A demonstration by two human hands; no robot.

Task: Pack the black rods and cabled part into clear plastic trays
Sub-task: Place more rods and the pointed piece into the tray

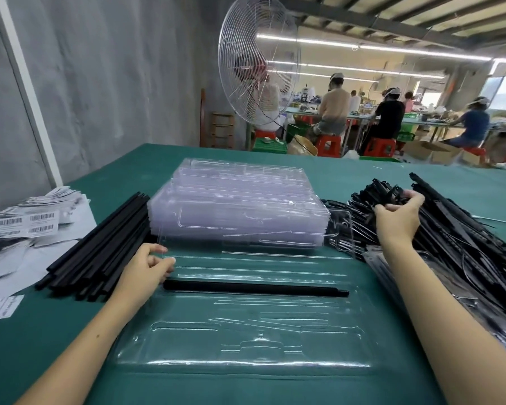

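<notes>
— Left hand [146, 270]?
— Down at the left rim of the open tray [246, 346], fingers curled, touching the plastic. Grip there: cannot tell whether pinching the rim or only resting on it.
— And the single black rod [254, 288]?
— Lying flat in a long groove across the middle of that tray. Left end just beside the curled fingers, right end near the tray's right side.
— Right hand [398, 217]?
— Out over the heap of cabled parts [465, 238] on the right of the green counter [56, 331]. Grip closed round one cabled part [392, 200] at the near top of the heap, fingers hooked over it.
— Spare trays?
— Stack of clear trays [237, 211] just behind the open one.
— More rods?
— Bundle of black rods [100, 247] left of the stack, lying on a slant, near end just beside the left wrist.
— Anything further out?
— Barcode labels [27, 223] piled at the far left on white sheets. White fan [259, 62] standing beyond the counter's far edge, with seated people at other benches behind it.
</notes>
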